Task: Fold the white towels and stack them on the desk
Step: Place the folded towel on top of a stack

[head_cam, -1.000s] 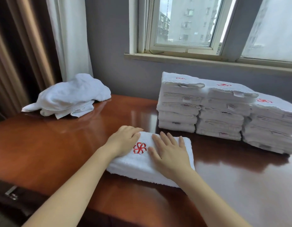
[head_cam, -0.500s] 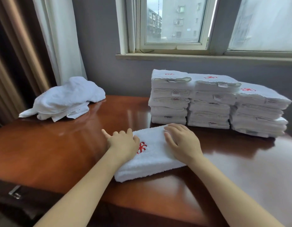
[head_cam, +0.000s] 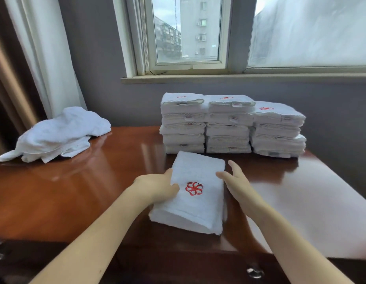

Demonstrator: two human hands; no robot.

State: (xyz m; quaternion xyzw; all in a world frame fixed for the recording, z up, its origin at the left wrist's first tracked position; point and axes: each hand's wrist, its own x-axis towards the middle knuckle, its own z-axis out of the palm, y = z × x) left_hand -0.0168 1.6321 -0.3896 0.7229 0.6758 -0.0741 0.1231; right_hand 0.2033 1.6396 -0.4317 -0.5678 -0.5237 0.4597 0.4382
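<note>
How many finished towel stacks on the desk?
3, side by side at the back: left stack, middle stack, right stack. Anything behind them would be hidden.

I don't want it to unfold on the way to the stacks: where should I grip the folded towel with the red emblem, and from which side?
Take the folded towel by its two long edges, near the middle, one hand from each side, thumbs on top. Its layers show at the near end, so a side clamp should keep them together.
</note>
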